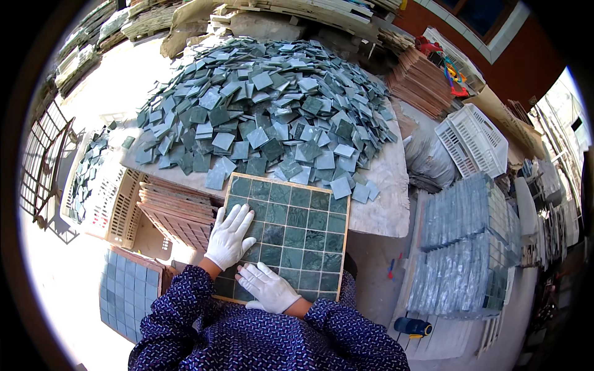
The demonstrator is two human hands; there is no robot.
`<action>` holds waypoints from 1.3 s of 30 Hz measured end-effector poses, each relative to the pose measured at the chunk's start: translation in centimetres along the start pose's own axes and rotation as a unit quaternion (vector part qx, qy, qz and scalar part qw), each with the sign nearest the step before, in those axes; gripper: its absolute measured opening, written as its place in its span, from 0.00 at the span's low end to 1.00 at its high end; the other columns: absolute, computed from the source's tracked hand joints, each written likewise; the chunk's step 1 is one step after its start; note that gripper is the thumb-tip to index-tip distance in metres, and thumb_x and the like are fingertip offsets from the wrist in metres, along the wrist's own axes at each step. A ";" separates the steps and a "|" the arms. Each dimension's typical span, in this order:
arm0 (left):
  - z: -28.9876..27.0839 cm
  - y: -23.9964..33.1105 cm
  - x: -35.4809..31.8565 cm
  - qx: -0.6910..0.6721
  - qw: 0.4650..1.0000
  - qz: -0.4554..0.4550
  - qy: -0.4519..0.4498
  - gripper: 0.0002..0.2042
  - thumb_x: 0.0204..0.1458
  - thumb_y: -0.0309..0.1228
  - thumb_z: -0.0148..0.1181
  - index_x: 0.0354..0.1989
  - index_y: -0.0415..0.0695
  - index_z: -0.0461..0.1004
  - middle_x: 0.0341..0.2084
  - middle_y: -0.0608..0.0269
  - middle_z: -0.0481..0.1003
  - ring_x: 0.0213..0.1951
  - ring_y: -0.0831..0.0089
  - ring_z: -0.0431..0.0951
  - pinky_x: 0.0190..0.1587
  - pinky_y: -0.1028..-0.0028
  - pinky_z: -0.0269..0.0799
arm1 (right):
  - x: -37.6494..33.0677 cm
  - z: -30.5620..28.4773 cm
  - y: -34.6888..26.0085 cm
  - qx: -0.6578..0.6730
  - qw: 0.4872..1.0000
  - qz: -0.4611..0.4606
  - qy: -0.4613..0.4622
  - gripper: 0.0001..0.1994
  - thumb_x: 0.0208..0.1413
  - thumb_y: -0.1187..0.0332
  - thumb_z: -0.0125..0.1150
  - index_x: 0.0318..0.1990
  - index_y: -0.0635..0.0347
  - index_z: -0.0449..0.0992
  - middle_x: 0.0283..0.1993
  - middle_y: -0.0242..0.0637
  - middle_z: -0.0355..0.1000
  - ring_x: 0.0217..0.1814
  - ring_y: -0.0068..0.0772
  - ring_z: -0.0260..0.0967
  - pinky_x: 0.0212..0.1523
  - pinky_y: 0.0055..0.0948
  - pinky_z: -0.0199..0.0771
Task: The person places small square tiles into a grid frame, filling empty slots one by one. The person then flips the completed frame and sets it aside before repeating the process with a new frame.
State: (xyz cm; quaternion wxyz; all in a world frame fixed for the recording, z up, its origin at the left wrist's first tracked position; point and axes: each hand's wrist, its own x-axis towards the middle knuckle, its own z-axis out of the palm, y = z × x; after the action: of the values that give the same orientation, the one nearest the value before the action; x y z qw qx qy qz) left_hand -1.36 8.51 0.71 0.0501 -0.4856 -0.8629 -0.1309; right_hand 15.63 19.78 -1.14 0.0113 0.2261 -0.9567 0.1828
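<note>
— Outdoors, bright sun, a stone bench [383, 204] heaped with loose green tiles [266, 105]. What am I looking at in front?

— A square tray [281, 238] leaning off the bench edge toward me, filled with green tiles laid in a grid. My left hand [230, 236] lies flat on its left side, fingers spread wide, gripping nothing. My right hand [267, 287] rests flat on the lower rows, fingers loosely apart, also gripping nothing (both in white gloves).

— Anything else close by?

— Stacked reddish trays [176, 216] just left of it, a blue tiled sheet [127, 294] lower left, wrapped sheets of tile [464, 247] piled on the right, a white crate [473, 142] beyond them.

— What worries you?

— I'd judge the tray is only partly carried by the bench. If my palms press unevenly or it tips further, the laid tiles could slide out of their rows. And the loose heap sits touching its top edge, so a nudge could spill pieces onto the grid.
</note>
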 end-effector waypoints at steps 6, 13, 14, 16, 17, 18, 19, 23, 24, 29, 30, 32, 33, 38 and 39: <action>-0.9 1.4 -9.3 -0.038 0.997 -0.043 -0.049 0.33 0.54 0.47 0.53 0.64 0.39 0.60 0.65 0.49 0.58 0.68 0.51 0.51 0.69 0.51 0.39 | 2.2 -5.3 10.8 -0.123 0.982 0.121 0.076 0.36 0.55 0.46 0.55 0.66 0.60 0.60 0.70 0.43 0.55 0.73 0.41 0.49 0.72 0.44 0.44; -0.3 2.3 -13.7 -0.136 0.989 -0.049 -0.033 0.37 0.54 0.52 0.52 0.64 0.33 0.57 0.65 0.40 0.55 0.68 0.46 0.52 0.69 0.50 0.41 | 4.1 -6.9 16.4 -0.167 0.922 0.325 0.126 0.39 0.56 0.42 0.51 0.67 0.63 0.57 0.71 0.51 0.50 0.74 0.49 0.44 0.72 0.47 0.38; -0.4 2.2 -13.7 -0.136 0.989 -0.045 -0.026 0.38 0.55 0.53 0.51 0.64 0.32 0.55 0.65 0.39 0.55 0.68 0.46 0.52 0.69 0.52 0.41 | 5.6 -5.6 14.6 -0.181 0.913 0.345 0.118 0.41 0.56 0.41 0.51 0.67 0.63 0.56 0.71 0.55 0.49 0.74 0.52 0.43 0.72 0.48 0.37; -0.2 2.1 -13.8 -0.134 0.990 -0.043 -0.026 0.38 0.55 0.54 0.50 0.64 0.32 0.55 0.65 0.39 0.54 0.68 0.45 0.52 0.69 0.51 0.42 | 9.3 -2.7 12.2 -0.177 0.918 0.322 0.153 0.44 0.55 0.38 0.50 0.68 0.65 0.54 0.71 0.62 0.46 0.75 0.58 0.40 0.72 0.51 0.34; -0.4 2.1 -13.9 -0.131 0.990 -0.044 -0.033 0.38 0.55 0.54 0.50 0.64 0.32 0.55 0.65 0.39 0.54 0.68 0.45 0.52 0.69 0.51 0.42 | 11.4 -2.1 10.6 -0.160 0.916 0.331 0.163 0.43 0.56 0.38 0.49 0.68 0.66 0.54 0.72 0.60 0.46 0.75 0.57 0.40 0.73 0.51 0.33; -0.6 2.0 -13.7 -0.150 0.987 -0.049 -0.037 0.38 0.56 0.53 0.50 0.65 0.33 0.55 0.66 0.40 0.54 0.68 0.45 0.51 0.69 0.51 0.43 | 13.0 -1.8 10.2 -0.157 0.916 0.325 0.175 0.43 0.56 0.39 0.48 0.68 0.66 0.54 0.72 0.59 0.46 0.75 0.56 0.40 0.73 0.50 0.33; -0.7 1.6 -13.7 -0.192 0.980 -0.049 -0.024 0.36 0.58 0.50 0.49 0.66 0.33 0.54 0.65 0.40 0.55 0.68 0.45 0.51 0.69 0.55 0.43 | 14.3 -1.6 10.0 -0.150 0.916 0.321 0.185 0.42 0.56 0.39 0.48 0.67 0.66 0.55 0.72 0.58 0.46 0.75 0.56 0.41 0.73 0.50 0.34; 0.6 0.6 -14.1 -0.557 0.797 -0.185 0.142 0.32 0.65 0.47 0.39 0.68 0.32 0.49 0.67 0.49 0.55 0.69 0.60 0.52 0.69 0.63 0.45 | 16.1 -1.4 8.0 -0.089 0.974 0.174 0.112 0.41 0.55 0.39 0.49 0.66 0.64 0.58 0.72 0.50 0.50 0.75 0.47 0.42 0.73 0.47 0.35; 1.4 0.3 -14.2 -0.598 0.748 -0.217 0.188 0.32 0.65 0.47 0.38 0.69 0.32 0.48 0.67 0.50 0.55 0.69 0.60 0.52 0.70 0.63 0.45 | 15.3 -0.7 6.1 -0.078 0.985 0.116 0.104 0.41 0.53 0.38 0.51 0.66 0.63 0.59 0.71 0.48 0.52 0.76 0.44 0.43 0.74 0.45 0.35; 1.1 0.3 -12.5 -0.462 0.817 -0.266 0.221 0.31 0.65 0.47 0.38 0.68 0.33 0.50 0.66 0.47 0.55 0.68 0.57 0.53 0.69 0.61 0.47 | 7.2 1.0 0.5 -0.021 0.999 -0.034 0.012 0.38 0.53 0.42 0.54 0.64 0.61 0.62 0.70 0.45 0.55 0.74 0.42 0.46 0.73 0.44 0.41; 0.2 0.7 -12.1 -0.373 0.874 -0.247 0.190 0.31 0.65 0.47 0.39 0.67 0.33 0.52 0.66 0.45 0.56 0.68 0.54 0.54 0.69 0.60 0.47 | 5.6 0.2 0.5 -0.020 1.000 -0.010 0.014 0.38 0.53 0.43 0.55 0.64 0.61 0.62 0.70 0.45 0.55 0.74 0.43 0.47 0.73 0.44 0.41; -1.3 1.7 -11.0 -0.168 0.968 -0.144 0.116 0.33 0.61 0.49 0.44 0.65 0.33 0.55 0.64 0.41 0.58 0.67 0.47 0.54 0.69 0.55 0.45 | 2.4 -1.6 2.1 -0.026 0.996 0.068 0.053 0.35 0.52 0.48 0.59 0.63 0.62 0.64 0.68 0.47 0.57 0.72 0.47 0.50 0.72 0.45 0.45; -1.7 3.0 -10.5 -0.104 0.986 -0.115 0.064 0.38 0.56 0.55 0.47 0.65 0.35 0.56 0.64 0.43 0.59 0.67 0.50 0.56 0.68 0.51 0.43 | 0.6 -2.4 3.2 -0.033 0.989 0.120 0.084 0.33 0.52 0.52 0.61 0.62 0.63 0.64 0.67 0.48 0.58 0.71 0.50 0.51 0.70 0.46 0.48; -0.1 6.5 -5.9 -0.055 0.997 0.028 -0.056 0.44 0.47 0.65 0.47 0.63 0.38 0.61 0.64 0.46 0.59 0.67 0.52 0.55 0.68 0.44 0.39 | -8.7 -5.1 7.1 -0.043 0.924 0.327 0.195 0.34 0.50 0.58 0.63 0.62 0.67 0.63 0.67 0.56 0.56 0.69 0.58 0.52 0.68 0.51 0.50; 0.1 6.9 -4.9 -0.057 0.996 0.039 -0.050 0.42 0.47 0.63 0.48 0.63 0.40 0.62 0.64 0.47 0.60 0.67 0.53 0.56 0.67 0.43 0.39 | -9.5 -5.0 6.8 -0.072 0.927 0.328 0.165 0.35 0.50 0.56 0.63 0.62 0.67 0.62 0.67 0.55 0.56 0.70 0.57 0.52 0.68 0.51 0.49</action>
State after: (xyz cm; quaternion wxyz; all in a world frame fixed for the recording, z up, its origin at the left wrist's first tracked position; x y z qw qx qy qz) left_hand 7.11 7.94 0.80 -0.0151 -0.5270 -0.8358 -0.1532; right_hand 20.88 31.27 0.15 0.1246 -0.1353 -0.9727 0.1414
